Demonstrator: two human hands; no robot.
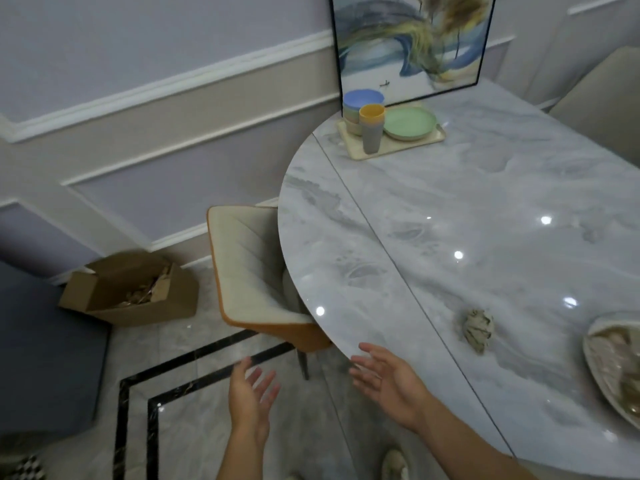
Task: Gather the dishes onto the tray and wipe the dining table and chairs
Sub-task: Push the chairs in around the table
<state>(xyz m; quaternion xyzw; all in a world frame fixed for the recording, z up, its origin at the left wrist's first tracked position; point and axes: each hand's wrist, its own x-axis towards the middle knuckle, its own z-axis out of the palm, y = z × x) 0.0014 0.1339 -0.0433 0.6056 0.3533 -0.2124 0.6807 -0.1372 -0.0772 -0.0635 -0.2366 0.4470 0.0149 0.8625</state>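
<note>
Marble table [485, 220] edge; left hand [251, 393], right hand [388, 379] held forward, fingers spread, empty.

head-worn view, looking down, table [485, 220] edge near

The cloth [478, 329] lies alone on the bench [485, 209], with bare top on its near, left and far sides. Just right of the cloth sits a shallow dish [613, 362], cut off by the edge of view. Well beyond the cloth, across open bench, a tray [391, 148] carries bowls [363, 107], a cup [372, 129] and a plate [410, 123], backed by an upright picture [412, 46]. Left of the cloth, past the rounded rim, a chair [249, 268] is tucked partly under the top. Farther left, an open box [128, 289] stands on the floor [207, 410] by the wall. Nearer than the cloth, open space lies along the rim.
</note>
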